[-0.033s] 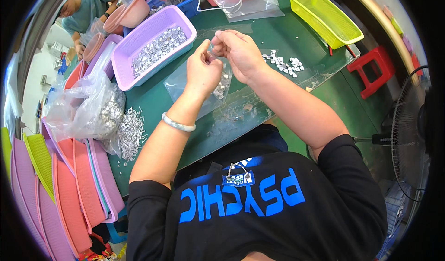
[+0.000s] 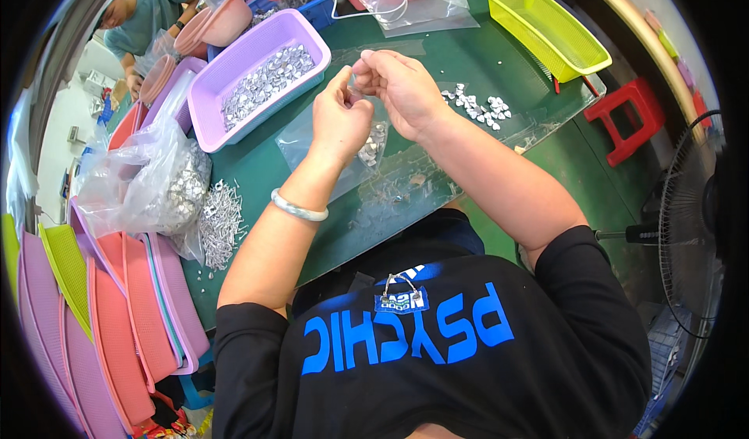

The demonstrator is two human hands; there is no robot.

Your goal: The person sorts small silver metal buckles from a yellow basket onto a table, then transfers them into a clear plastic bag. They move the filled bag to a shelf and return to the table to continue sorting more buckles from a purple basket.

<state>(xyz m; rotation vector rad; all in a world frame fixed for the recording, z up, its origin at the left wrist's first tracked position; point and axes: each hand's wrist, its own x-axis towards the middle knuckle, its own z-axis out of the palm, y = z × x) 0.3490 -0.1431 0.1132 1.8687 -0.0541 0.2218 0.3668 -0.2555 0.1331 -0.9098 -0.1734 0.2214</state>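
Observation:
My left hand (image 2: 341, 119) and my right hand (image 2: 404, 92) meet above the green table, fingertips close together. The fingers of both are closed in a pinch. Whatever lies between them is too small and too hidden to name. Beneath the hands lies a clear plastic bag (image 2: 299, 144), partly covered by my left hand and wrist. Small silvery pieces (image 2: 374, 144) show at the bag's right part. To the right of my right hand, loose silver heart-shaped pieces (image 2: 482, 110) are scattered. A purple basket (image 2: 204, 119) of similar silvery pieces stands to the left of my hands.
On the left, a stuffed plastic bag (image 2: 148, 182) sits beside a pile of silvery metal parts (image 2: 221, 224). Stacked baskets (image 2: 117, 322) lean nearby. A yellow-green basket (image 2: 546, 33) stands far right, near a red stool (image 2: 626, 119) and a fan (image 2: 686, 228). Another person (image 2: 148, 18) works at far left.
My left hand has shifted very slightly to the left. My right hand's fingertips have moved a little, still close to the left hand's; the rest looks the same.

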